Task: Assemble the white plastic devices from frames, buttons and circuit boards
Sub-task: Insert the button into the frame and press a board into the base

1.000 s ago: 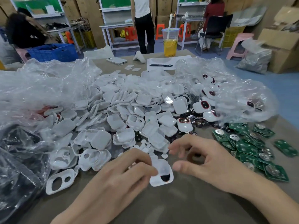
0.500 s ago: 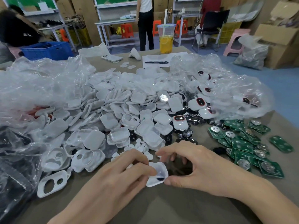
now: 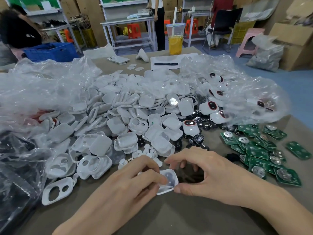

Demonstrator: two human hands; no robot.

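Patience is what I am leaning on for this fit. I am holding one white frame [image 3: 166, 181] low over the worktop [image 3: 169, 217], just in front of the heap of white shells [image 3: 118, 116]. I am not able to tell whether it is touching the surface. My left grip [image 3: 133, 182] is curling round its left side, fingertips pressing on its inner face. My right grip [image 3: 211, 175] is pinching its right edge, thumb at the near corner and forefinger arching over the far one. Something dark is showing through the ring of my right fingers, and I am not able to tell whether it is a button or only shadow.

To do this well, I am judging that the frame should be staying level, with any part lined up over its opening before I am pressing. Even pressure from the pads seems wiser than force at one corner, since the thin plastic looks likely to flex.

The next parts are lying close. Loose black buttons [image 3: 198, 138] are sitting just beyond my right knuckles, green circuit boards [image 3: 259, 151] are spreading out to the right, and small white discs [image 3: 147, 151] are lying just beyond my left fingers.
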